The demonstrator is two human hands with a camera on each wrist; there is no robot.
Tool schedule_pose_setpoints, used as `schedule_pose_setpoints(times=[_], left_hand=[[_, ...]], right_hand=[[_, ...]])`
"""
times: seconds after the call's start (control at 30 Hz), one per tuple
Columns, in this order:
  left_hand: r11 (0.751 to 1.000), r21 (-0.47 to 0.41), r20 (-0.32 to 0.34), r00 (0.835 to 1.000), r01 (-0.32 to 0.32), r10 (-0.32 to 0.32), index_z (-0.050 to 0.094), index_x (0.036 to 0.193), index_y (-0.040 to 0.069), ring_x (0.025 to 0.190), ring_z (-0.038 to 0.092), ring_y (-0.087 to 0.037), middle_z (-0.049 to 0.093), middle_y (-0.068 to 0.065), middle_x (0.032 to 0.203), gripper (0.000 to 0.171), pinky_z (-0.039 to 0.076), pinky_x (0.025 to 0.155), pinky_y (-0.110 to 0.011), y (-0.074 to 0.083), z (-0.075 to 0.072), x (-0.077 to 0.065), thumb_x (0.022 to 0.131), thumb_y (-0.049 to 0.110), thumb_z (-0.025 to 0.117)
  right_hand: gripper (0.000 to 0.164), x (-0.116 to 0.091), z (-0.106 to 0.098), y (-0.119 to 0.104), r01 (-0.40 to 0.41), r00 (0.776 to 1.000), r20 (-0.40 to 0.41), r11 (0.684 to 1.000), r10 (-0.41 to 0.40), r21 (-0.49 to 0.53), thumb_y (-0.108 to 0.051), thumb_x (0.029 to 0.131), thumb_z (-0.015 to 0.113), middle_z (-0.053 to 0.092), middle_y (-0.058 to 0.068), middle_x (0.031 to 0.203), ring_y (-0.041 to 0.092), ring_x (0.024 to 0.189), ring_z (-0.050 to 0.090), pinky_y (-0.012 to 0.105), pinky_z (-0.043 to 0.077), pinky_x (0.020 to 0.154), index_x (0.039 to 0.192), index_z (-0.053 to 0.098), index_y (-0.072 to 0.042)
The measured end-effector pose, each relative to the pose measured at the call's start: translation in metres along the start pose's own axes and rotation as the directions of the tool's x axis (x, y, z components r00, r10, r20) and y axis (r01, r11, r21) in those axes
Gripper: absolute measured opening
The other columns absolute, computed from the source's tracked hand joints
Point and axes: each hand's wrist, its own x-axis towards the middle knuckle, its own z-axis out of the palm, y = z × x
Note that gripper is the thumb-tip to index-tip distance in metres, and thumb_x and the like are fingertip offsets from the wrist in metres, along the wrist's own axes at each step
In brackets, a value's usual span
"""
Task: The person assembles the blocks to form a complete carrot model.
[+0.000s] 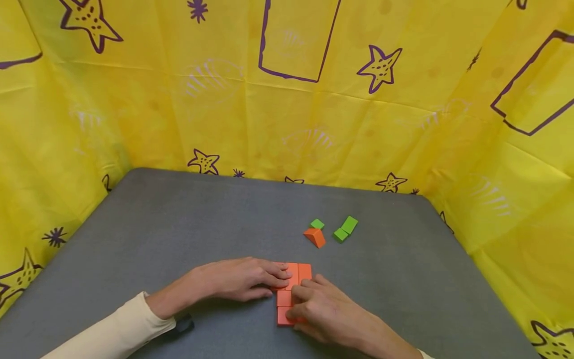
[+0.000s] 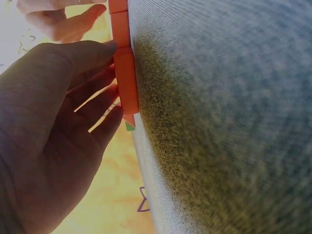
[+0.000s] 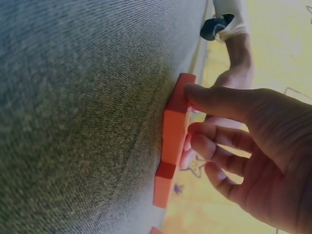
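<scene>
Flat orange and red-orange blocks lie side by side as a group near the front of the table, among them an orange block [image 1: 305, 271] at the far end and a red-orange block [image 1: 284, 298] closer in. My left hand [image 1: 244, 279] rests its extended fingertips on the group's far left part. Over the near right part bends my right hand [image 1: 329, 311], covering some of the blocks. In the right wrist view its thumb [image 3: 214, 100] touches the edge of a red-orange block [image 3: 175, 131], with the other fingers loosely bent beside it. In the left wrist view, fingertips meet an orange block [image 2: 126, 80].
Beyond the group, an orange wedge block [image 1: 316, 238] sits against a green block [image 1: 317, 224]. Right of them lie two more green blocks [image 1: 350, 224], touching each other. Yellow patterned cloth [image 1: 287, 114] walls in the grey table [image 1: 215, 214] at the back and sides.
</scene>
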Motion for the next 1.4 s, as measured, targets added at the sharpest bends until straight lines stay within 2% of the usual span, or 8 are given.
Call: schedule_pose_setpoints(times=[0.2, 0.47, 0.7, 0.83, 1.0, 1.2, 1.27, 1.4], left_hand=[[1.0, -0.014, 0.004, 1.0, 0.007, -0.007, 0.059, 0.15, 0.016, 0.151, 0.048, -0.014, 0.056, 0.002, 0.158, 0.043, 0.047, 0.12, -0.037, 0.001, -0.001, -0.001, 0.107, 0.021, 0.059], [1.0, -0.012, 0.016, 1.0, 0.021, -0.021, 0.059, 0.15, 0.017, 0.152, 0.047, -0.014, 0.055, 0.002, 0.158, 0.043, 0.047, 0.12, -0.038, 0.002, -0.002, -0.001, 0.108, 0.022, 0.059], [1.0, -0.014, 0.025, 1.0, 0.017, -0.017, 0.058, 0.15, 0.017, 0.152, 0.047, -0.014, 0.055, 0.003, 0.158, 0.043, 0.045, 0.122, -0.039, 0.0, -0.001, 0.0, 0.108, 0.022, 0.059], [1.0, 0.011, 0.022, 1.0, -0.003, 0.003, 0.059, 0.15, 0.017, 0.151, 0.048, -0.015, 0.056, 0.002, 0.157, 0.043, 0.047, 0.12, -0.038, 0.0, -0.001, -0.001, 0.107, 0.022, 0.06], [0.999, 0.039, 0.009, 0.999, -0.031, 0.031, 0.06, 0.149, 0.016, 0.15, 0.05, -0.016, 0.057, 0.001, 0.156, 0.042, 0.048, 0.119, -0.037, 0.0, -0.001, -0.001, 0.107, 0.021, 0.061], [1.0, 0.028, 0.02, 1.0, 0.001, -0.001, 0.059, 0.149, 0.017, 0.15, 0.049, -0.014, 0.055, 0.001, 0.158, 0.043, 0.047, 0.121, -0.037, -0.001, -0.001, 0.0, 0.107, 0.022, 0.06], [1.0, 0.026, 0.025, 1.0, 0.0, -0.001, 0.059, 0.15, 0.018, 0.151, 0.049, -0.014, 0.055, 0.002, 0.158, 0.043, 0.046, 0.121, -0.037, -0.001, -0.001, 0.0, 0.107, 0.023, 0.06], [1.0, 0.026, 0.03, 1.0, -0.008, 0.007, 0.058, 0.151, 0.018, 0.151, 0.048, -0.013, 0.054, 0.002, 0.159, 0.044, 0.046, 0.121, -0.037, -0.002, 0.001, 0.0, 0.108, 0.024, 0.059]], right_hand=[[0.015, 0.001, 0.003, 0.0, 0.015, 0.999, -0.052, 1.0, -0.016, -0.014, -0.032, 0.082, 0.088, 0.057, -0.016, 0.081, 0.001, 0.077, 0.053, 0.018, 0.035, 0.077, 0.093, 0.079, -0.035], [0.016, 0.001, 0.003, -0.002, 0.012, 0.998, -0.063, 0.999, -0.014, -0.031, -0.032, 0.08, 0.088, 0.057, -0.016, 0.08, 0.001, 0.076, 0.054, 0.019, 0.036, 0.077, 0.092, 0.078, -0.035], [0.017, 0.002, 0.001, -0.002, 0.002, 1.0, -0.012, 1.0, -0.002, -0.009, -0.035, 0.084, 0.087, 0.06, -0.016, 0.084, 0.0, 0.079, 0.055, 0.019, 0.037, 0.078, 0.098, 0.077, -0.032], [0.017, 0.003, -0.003, 0.003, -0.017, 0.999, -0.029, 1.0, 0.016, -0.015, -0.037, 0.085, 0.085, 0.062, -0.014, 0.086, 0.002, 0.079, 0.057, 0.018, 0.036, 0.076, 0.099, 0.077, -0.03], [0.023, 0.009, -0.013, 0.037, -0.163, 0.986, -0.047, 0.987, 0.162, -0.003, -0.03, 0.09, 0.082, 0.069, -0.007, 0.093, 0.007, 0.081, 0.062, 0.025, 0.048, 0.075, 0.11, 0.079, -0.019], [0.047, 0.017, -0.005, 0.097, -0.428, 0.901, 0.074, 0.904, 0.427, -0.004, -0.027, 0.096, 0.077, 0.074, 0.009, 0.107, 0.021, 0.086, 0.068, 0.039, 0.061, 0.078, 0.138, 0.066, -0.009], [0.046, 0.017, 0.002, 0.108, -0.44, 0.893, 0.094, 0.898, 0.44, -0.022, -0.026, 0.096, 0.076, 0.073, 0.01, 0.105, 0.023, 0.084, 0.068, 0.039, 0.06, 0.076, 0.138, 0.065, -0.009], [0.026, 0.016, 0.013, 0.116, -0.394, 0.916, 0.077, 0.919, 0.394, -0.013, -0.019, 0.094, 0.078, 0.068, 0.007, 0.091, 0.02, 0.076, 0.062, 0.03, 0.054, 0.066, 0.118, 0.074, -0.01]])
